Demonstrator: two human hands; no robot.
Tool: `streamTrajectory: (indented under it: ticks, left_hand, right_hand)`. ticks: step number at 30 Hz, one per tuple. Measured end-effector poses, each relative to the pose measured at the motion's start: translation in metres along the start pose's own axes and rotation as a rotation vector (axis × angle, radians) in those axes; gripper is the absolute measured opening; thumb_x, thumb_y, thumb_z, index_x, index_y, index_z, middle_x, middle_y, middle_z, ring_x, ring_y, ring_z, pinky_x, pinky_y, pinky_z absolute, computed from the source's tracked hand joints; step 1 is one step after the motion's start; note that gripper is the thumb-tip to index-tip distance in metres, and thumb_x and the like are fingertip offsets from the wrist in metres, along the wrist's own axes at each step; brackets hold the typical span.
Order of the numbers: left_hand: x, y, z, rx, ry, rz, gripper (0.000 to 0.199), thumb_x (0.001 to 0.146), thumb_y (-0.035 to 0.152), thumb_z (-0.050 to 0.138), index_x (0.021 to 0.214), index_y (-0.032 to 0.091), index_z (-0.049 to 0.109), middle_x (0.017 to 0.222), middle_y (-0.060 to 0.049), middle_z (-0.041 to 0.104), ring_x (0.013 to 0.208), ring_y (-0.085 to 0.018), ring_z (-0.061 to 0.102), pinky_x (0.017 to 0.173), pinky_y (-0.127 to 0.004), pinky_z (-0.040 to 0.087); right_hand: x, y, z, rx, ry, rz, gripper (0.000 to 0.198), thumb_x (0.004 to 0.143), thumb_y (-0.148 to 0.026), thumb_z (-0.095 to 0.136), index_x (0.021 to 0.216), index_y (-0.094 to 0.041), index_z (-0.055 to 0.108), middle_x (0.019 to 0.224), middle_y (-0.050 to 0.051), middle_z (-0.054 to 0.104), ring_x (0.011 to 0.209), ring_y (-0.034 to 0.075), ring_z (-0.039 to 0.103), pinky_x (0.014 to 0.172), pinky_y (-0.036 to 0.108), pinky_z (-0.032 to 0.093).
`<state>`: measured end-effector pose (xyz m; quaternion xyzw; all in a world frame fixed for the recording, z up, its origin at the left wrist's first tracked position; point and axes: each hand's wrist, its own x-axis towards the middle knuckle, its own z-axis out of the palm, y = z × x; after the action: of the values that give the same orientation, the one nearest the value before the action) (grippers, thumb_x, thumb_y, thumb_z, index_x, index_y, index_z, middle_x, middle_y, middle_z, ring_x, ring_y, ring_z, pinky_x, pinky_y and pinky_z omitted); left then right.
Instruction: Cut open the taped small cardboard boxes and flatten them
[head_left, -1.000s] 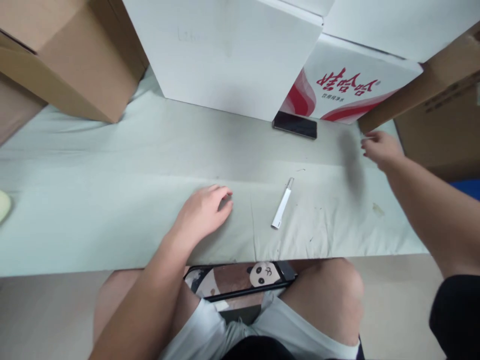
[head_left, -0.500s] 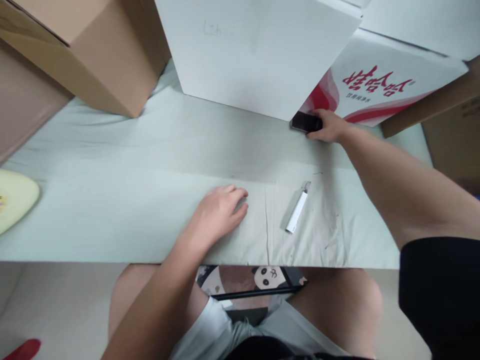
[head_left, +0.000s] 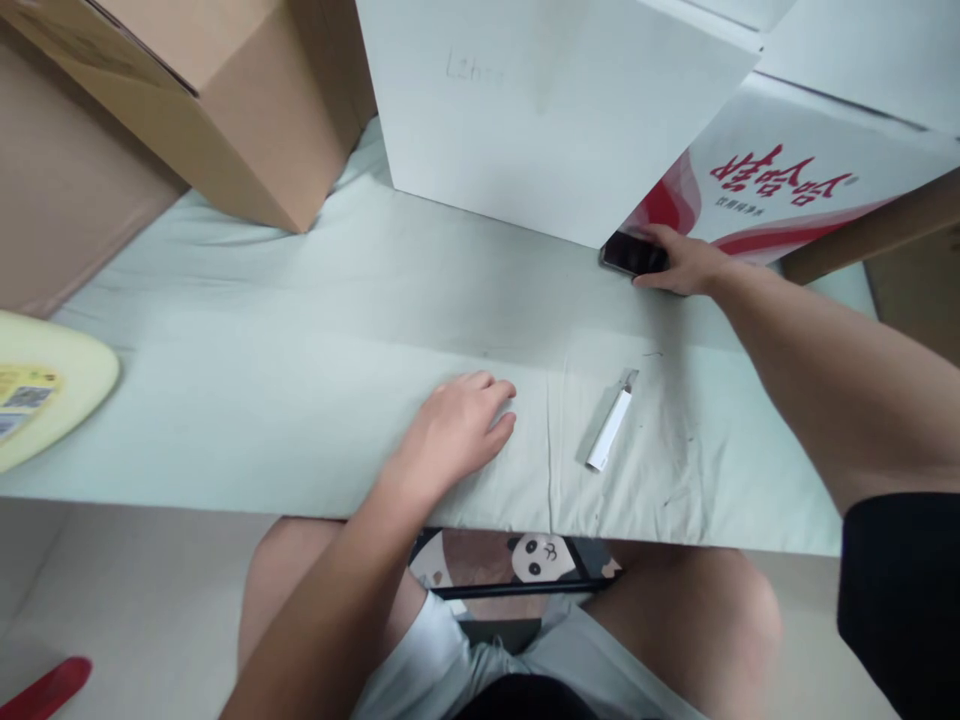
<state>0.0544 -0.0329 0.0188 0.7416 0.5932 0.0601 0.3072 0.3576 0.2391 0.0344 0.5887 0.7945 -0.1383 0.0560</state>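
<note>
My right hand reaches to the back right and grips the near end of a dark smartphone, thumb on one edge and fingers on the other. The phone lies flat with its black screen up, its far end by the corner of a white box. On the tabletop rests my left hand, fingers loosely curved, thumb apart, holding nothing. Between the hands and nearer to me lies a white utility knife with a bit of blade showing.
Behind the phone stands a white carton with red lettering. A brown cardboard box sits at the back left. At the left edge lies a pale yellow object with a printed label. Something red is on the floor.
The view has swung slightly left, so everything sits further right in the picture. Both hands, the phone and the knife keep about the same places on the table.
</note>
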Motion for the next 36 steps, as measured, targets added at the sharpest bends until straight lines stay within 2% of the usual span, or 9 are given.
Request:
streamTrajectory:
  ticks: [5, 9, 13, 16, 18, 21, 27, 32, 36]
  left_hand:
    - [-0.001, 0.001, -0.002, 0.015, 0.002, 0.007, 0.027, 0.101, 0.024, 0.05, 0.12, 0.018, 0.068, 0.117, -0.01, 0.07, 0.112, -0.03, 0.066, 0.096, -0.046, 0.053]
    - [-0.001, 0.003, -0.003, 0.027, 0.006, 0.01, 0.028, 0.101, 0.025, 0.05, 0.121, 0.019, 0.068, 0.116, -0.01, 0.071, 0.111, -0.031, 0.067, 0.094, -0.045, 0.053]
    - [-0.005, 0.003, -0.008, -0.036, 0.022, 0.008, 0.03, 0.1, 0.027, 0.05, 0.124, 0.021, 0.067, 0.119, -0.009, 0.072, 0.105, -0.029, 0.07, 0.088, -0.043, 0.055]
    - [-0.011, 0.002, -0.016, -0.111, 0.055, -0.007, 0.031, 0.1, 0.028, 0.051, 0.126, 0.023, 0.065, 0.125, -0.008, 0.071, 0.106, -0.029, 0.07, 0.087, -0.043, 0.055]
    - [-0.016, -0.002, -0.023, -0.175, 0.108, -0.01, 0.03, 0.099, 0.028, 0.053, 0.126, 0.024, 0.065, 0.126, -0.006, 0.071, 0.106, -0.028, 0.07, 0.088, -0.043, 0.055]
    - [-0.026, -0.012, -0.034, -0.285, 0.281, 0.009, 0.023, 0.095, 0.022, 0.056, 0.115, 0.025, 0.066, 0.116, -0.003, 0.073, 0.1, -0.024, 0.07, 0.085, -0.039, 0.054]
    - [-0.051, -0.04, -0.055, -0.503, 0.708, 0.072, 0.014, 0.081, 0.008, 0.057, 0.08, 0.021, 0.06, 0.087, 0.0, 0.069, 0.083, -0.017, 0.066, 0.071, -0.028, 0.05]
    - [-0.068, -0.063, -0.064, -0.601, 0.906, 0.095, 0.013, 0.077, 0.007, 0.056, 0.075, 0.02, 0.058, 0.085, 0.0, 0.066, 0.083, -0.016, 0.064, 0.071, -0.028, 0.051]
    - [-0.075, -0.08, -0.067, -0.646, 0.965, 0.097, 0.013, 0.075, 0.008, 0.054, 0.075, 0.021, 0.057, 0.085, 0.0, 0.066, 0.084, -0.016, 0.063, 0.075, -0.03, 0.052]
  right_hand:
    - [-0.001, -0.006, 0.004, -0.058, 0.094, -0.008, 0.076, 0.091, -0.034, 0.069, 0.159, -0.015, 0.04, 0.158, 0.024, 0.047, 0.144, 0.038, 0.047, 0.113, 0.051, 0.04]
    - [-0.011, -0.004, 0.012, -0.105, 0.149, -0.035, 0.058, 0.09, -0.035, 0.066, 0.145, -0.019, 0.055, 0.151, 0.019, 0.055, 0.14, 0.04, 0.05, 0.112, 0.056, 0.042]
    - [-0.047, -0.009, 0.027, -0.171, 0.217, -0.374, 0.039, 0.096, -0.034, 0.051, 0.129, -0.018, 0.064, 0.138, 0.021, 0.064, 0.132, 0.037, 0.057, 0.108, 0.055, 0.047]
    - [-0.082, -0.031, 0.039, -0.23, 0.116, -0.572, 0.033, 0.096, -0.03, 0.049, 0.12, -0.017, 0.069, 0.125, 0.019, 0.071, 0.118, 0.033, 0.064, 0.102, 0.049, 0.05]
    - [-0.1, -0.055, 0.045, -0.262, 0.058, -0.665, 0.033, 0.096, -0.026, 0.048, 0.12, -0.019, 0.069, 0.123, 0.015, 0.073, 0.113, 0.03, 0.066, 0.1, 0.047, 0.05]
    - [-0.116, -0.1, 0.047, -0.309, 0.021, -0.822, 0.034, 0.096, -0.022, 0.046, 0.12, -0.02, 0.069, 0.121, 0.013, 0.073, 0.109, 0.028, 0.066, 0.096, 0.045, 0.05]
    - [-0.107, -0.207, 0.037, -0.333, 0.064, -1.003, 0.035, 0.096, -0.018, 0.046, 0.123, -0.02, 0.067, 0.125, 0.012, 0.071, 0.116, 0.028, 0.062, 0.092, 0.041, 0.049]
    - [-0.069, -0.308, 0.026, -0.27, 0.22, -0.988, 0.038, 0.093, -0.018, 0.047, 0.127, -0.021, 0.063, 0.135, 0.013, 0.064, 0.118, 0.03, 0.061, 0.093, 0.046, 0.05]
    - [-0.034, -0.382, 0.008, -0.158, 0.354, -0.86, 0.045, 0.089, -0.015, 0.051, 0.132, -0.026, 0.058, 0.159, 0.011, 0.044, 0.126, 0.031, 0.059, 0.089, 0.045, 0.056]
